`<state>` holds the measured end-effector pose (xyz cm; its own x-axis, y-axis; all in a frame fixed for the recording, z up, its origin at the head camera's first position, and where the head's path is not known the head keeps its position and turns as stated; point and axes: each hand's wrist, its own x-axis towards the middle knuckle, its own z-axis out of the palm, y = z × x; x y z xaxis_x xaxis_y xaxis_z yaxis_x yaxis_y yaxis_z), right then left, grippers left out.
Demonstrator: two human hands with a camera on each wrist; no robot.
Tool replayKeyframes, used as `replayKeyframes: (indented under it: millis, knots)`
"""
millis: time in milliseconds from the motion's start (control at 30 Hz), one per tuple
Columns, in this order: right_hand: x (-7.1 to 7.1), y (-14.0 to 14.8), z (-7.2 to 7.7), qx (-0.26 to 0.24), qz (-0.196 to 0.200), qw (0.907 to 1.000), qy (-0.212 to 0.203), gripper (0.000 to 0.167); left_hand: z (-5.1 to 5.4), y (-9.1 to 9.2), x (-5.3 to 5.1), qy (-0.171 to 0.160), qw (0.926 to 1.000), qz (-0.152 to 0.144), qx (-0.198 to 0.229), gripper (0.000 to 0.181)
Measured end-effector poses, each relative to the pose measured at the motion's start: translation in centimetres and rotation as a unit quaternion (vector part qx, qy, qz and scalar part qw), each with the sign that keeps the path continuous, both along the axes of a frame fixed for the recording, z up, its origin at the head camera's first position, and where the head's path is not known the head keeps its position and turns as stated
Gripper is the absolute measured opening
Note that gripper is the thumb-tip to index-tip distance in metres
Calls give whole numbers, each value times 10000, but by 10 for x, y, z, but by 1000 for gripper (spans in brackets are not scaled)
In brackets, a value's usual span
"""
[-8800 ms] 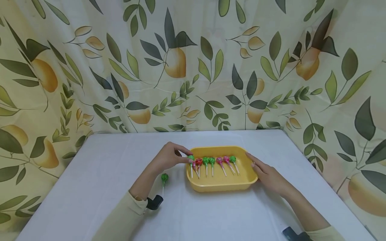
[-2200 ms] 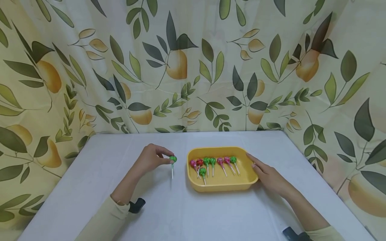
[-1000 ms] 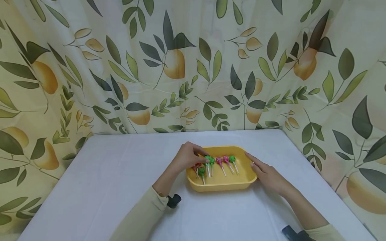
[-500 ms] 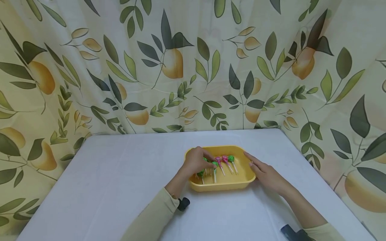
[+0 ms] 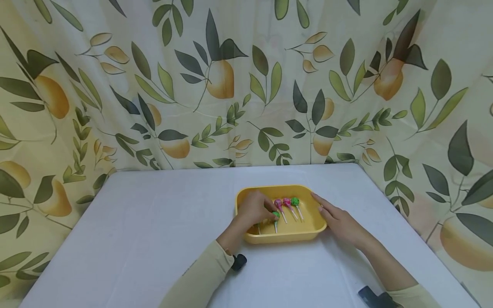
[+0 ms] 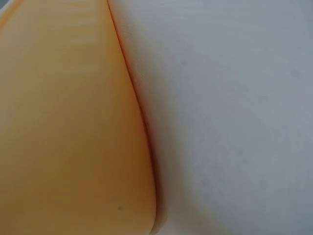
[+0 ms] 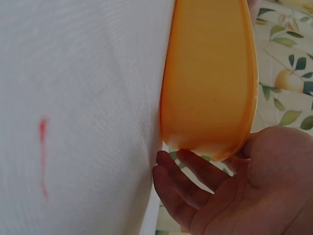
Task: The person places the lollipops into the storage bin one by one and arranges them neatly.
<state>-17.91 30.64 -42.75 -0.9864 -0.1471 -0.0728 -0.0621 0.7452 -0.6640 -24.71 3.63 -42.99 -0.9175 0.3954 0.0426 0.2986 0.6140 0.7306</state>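
A yellow plastic tray [image 5: 304,235] holds a row of lollipops with white sticks. Inside it, my left hand [image 5: 255,208] pinches a green lollipop [image 5: 275,214] by its wrapped head, stick pointing toward me. Two pink lollipops [image 5: 286,202] and one green lollipop [image 5: 295,201] lie to the right of that hand. Lollipops on the tray's left side are mostly hidden behind the hand. My right hand [image 5: 343,222] rests against the tray's right end; in the right wrist view its relaxed fingers [image 7: 195,169] touch the end wall. The left wrist view shows only tray wall [image 6: 73,122] and cloth.
The tray stands on a table covered with a white cloth [image 5: 154,231]. Behind the table hangs a curtain [image 5: 246,85] printed with fruit and leaves. A black wrist camera [image 5: 239,262] sits at the left cuff, and another [image 5: 375,297] at the right.
The left hand has carried a green lollipop from over the table into the tray, then lowered it toward the front. Earlier, another green one went to the tray's front left. The right hand stays put.
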Motion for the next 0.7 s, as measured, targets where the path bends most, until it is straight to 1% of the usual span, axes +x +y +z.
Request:
replayKeyframes:
  millis: [167, 333, 433, 533, 633, 700]
  knots:
    - [0, 1, -1, 15, -15, 10000, -14, 57, -1, 2, 0, 40, 9998, 24, -201, 15]
    - [0, 3, -3, -36, -38, 10000, -17, 57, -1, 3, 2, 56, 9995, 71, -290, 16]
    - [1, 3, -3, -46, -36, 10000, -18, 57, 1, 3, 3, 115, 9993, 83, -351, 19]
    - [1, 3, -3, -26, 6, 10000, 8, 57, 1, 3, 2, 203, 9990, 92, -391, 23]
    - [2, 3, -2, 3, 56, 10000, 55, 56, 3, 0, 1, 242, 9991, 43, -337, 27]
    - [2, 4, -1, -2, 76, 9999, 65, 56, 8, -5, 0, 346, 9989, -5, -311, 28]
